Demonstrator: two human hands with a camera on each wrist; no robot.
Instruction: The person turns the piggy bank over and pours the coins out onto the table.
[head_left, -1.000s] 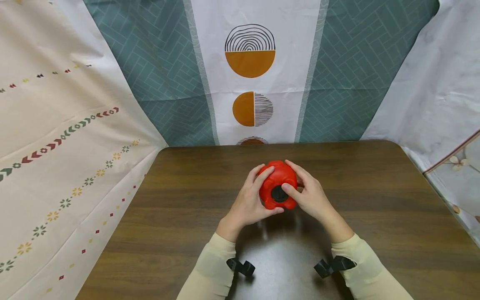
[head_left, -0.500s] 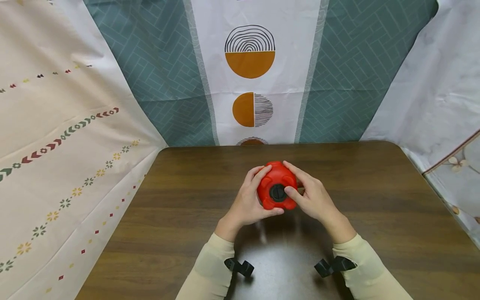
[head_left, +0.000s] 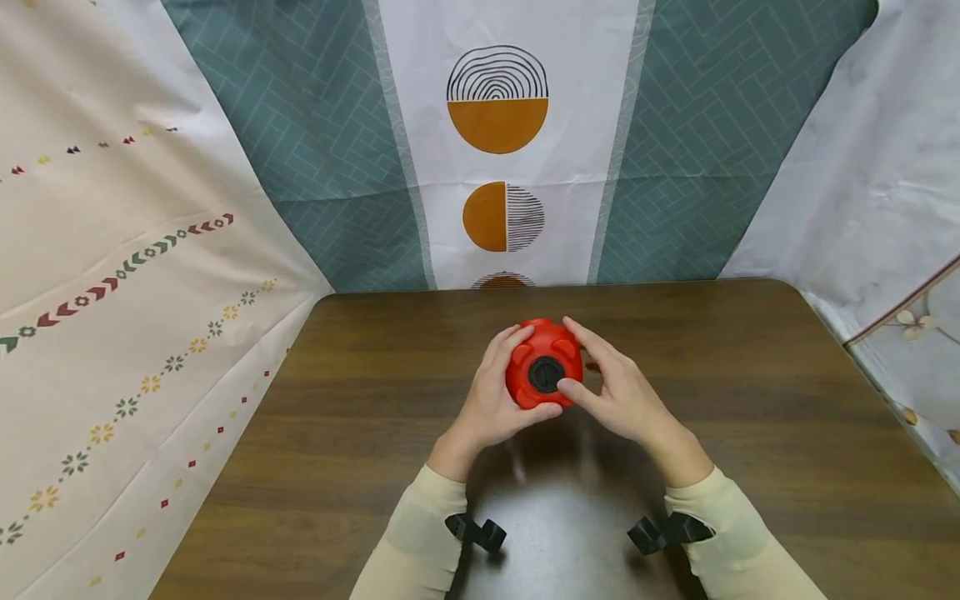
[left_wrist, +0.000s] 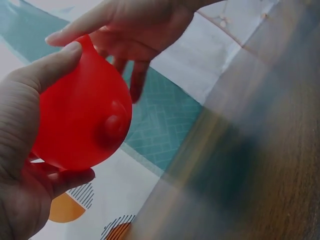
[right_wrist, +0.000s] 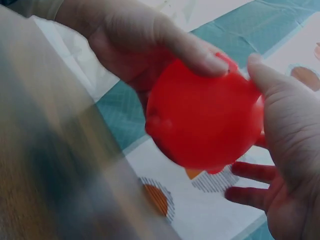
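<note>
A round red piggy bank [head_left: 564, 348] is held up off the wooden table. Stubby rounded knobs ring its underside, which faces me, with a black slotted plug [head_left: 546, 375] in the middle. My left hand [head_left: 491, 406] grips it from the left, thumb along the lower edge and fingers around the far side. From the right, my right hand [head_left: 624, 396] touches it with the thumb tip beside the plug. Its other fingers extend loosely along the right side; in the right wrist view some stand apart from the smooth red wall [right_wrist: 205, 120].
The brown wooden table [head_left: 360, 467] lies below both hands. Behind it hangs a teal and white patterned cloth [head_left: 517, 167]. A cream cloth [head_left: 150, 275] borders the left side, a white cloth [head_left: 862, 167] the right. Black camera mounts [head_left: 477, 532] sit on both sleeves.
The piggy bank has shifted slightly left and tipped so its plug shows more fully. My right thumb has slid from on top of the plug to its edge. My left hand keeps its grip.
</note>
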